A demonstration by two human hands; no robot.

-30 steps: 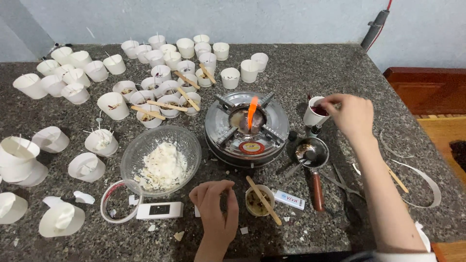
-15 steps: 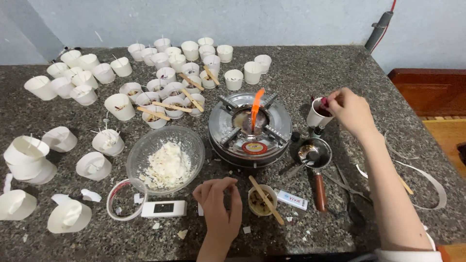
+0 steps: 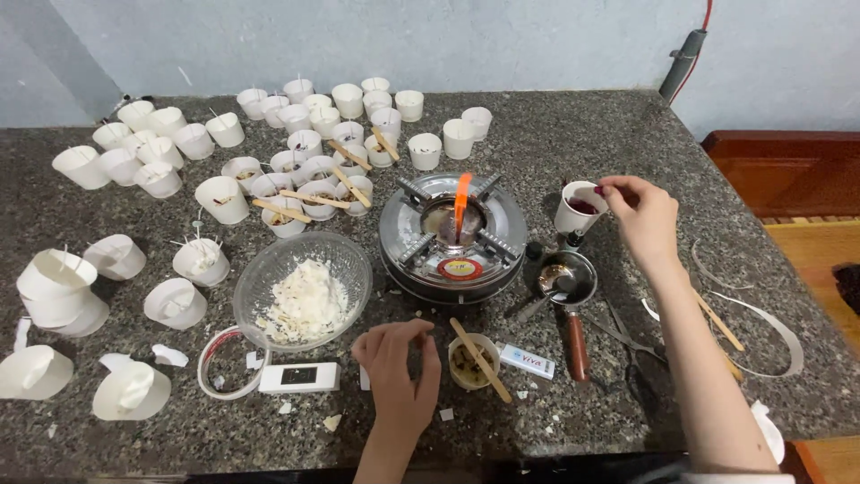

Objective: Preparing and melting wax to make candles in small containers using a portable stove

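One stove, one glass bowl of wax flakes, one small saucepan, one pair of scissors, one digital scale, two hands, and easily thirty-plus white paper cups.

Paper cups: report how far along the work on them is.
Done: several paper cups at the back hold bits and sticks. In hand: the right hand pinches something dark red over a cup; the left hand rests beside a near cup. Left: many empty cups, and white flakes fill the bowl.
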